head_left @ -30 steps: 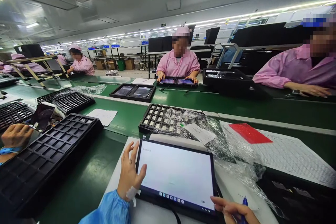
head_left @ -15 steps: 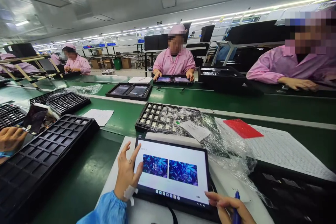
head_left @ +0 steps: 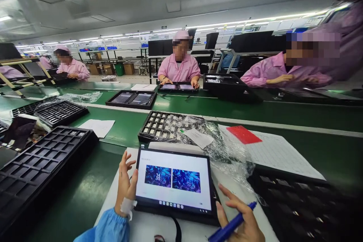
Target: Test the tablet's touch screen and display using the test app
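A tablet (head_left: pixel 173 205) with a lit screen showing two blue-purple pictures lies tilted on a white foam sheet (head_left: pixel 113 196). Beside its left edge is my left hand (head_left: pixel 126 179), fingers apart and holding nothing, with white tape on the wrist below it. My right hand (head_left: pixel 241 215) is at the tablet's lower right corner. A blue pen (head_left: pixel 231 227) is held in it, while the thumb and index finger are spread near the tablet's edge.
Behind the tablet sits a black tray of small parts (head_left: pixel 155 124) under clear plastic wrap (head_left: pixel 224 147). Black trays (head_left: pixel 42 166) stand at left, another (head_left: pixel 300 204) at right. A red card (head_left: pixel 244 134) lies on paper sheets. Across the green bench, people in pink work.
The view has shifted right. My left hand has drawn back from over the screen to the tablet's left edge. The pen in my right hand is now tilted sideways. The co-worker's hand at left is gone.
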Motion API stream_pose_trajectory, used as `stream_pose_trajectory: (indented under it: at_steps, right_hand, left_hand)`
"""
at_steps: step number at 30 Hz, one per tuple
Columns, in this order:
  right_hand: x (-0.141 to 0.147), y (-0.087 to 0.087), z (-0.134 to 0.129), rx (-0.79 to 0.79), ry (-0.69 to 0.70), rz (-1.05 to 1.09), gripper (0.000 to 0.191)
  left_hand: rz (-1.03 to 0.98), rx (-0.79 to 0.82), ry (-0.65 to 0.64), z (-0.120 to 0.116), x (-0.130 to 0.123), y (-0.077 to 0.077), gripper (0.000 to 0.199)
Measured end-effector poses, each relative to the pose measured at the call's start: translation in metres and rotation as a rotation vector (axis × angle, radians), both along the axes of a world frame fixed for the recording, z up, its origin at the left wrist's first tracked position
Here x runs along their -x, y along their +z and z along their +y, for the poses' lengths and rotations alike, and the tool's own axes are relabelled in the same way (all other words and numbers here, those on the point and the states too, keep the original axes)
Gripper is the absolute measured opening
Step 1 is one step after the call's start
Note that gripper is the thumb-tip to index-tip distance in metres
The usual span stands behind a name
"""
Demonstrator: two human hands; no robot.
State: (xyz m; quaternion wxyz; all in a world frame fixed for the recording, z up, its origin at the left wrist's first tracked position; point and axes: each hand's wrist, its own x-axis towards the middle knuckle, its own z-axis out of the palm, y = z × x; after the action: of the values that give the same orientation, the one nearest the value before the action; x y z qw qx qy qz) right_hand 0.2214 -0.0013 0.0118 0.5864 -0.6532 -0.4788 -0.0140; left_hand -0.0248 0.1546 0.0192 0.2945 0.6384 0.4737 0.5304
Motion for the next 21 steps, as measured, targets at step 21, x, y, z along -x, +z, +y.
stream_pose_trajectory:
  at_steps: [21]
  right_hand:
    - [0.015, 0.005, -0.004, 0.070, 0.080, -0.052, 0.015]
  left_hand:
    - [0.236, 0.054, -0.594, 0.002, 0.026, 0.015, 0.102]
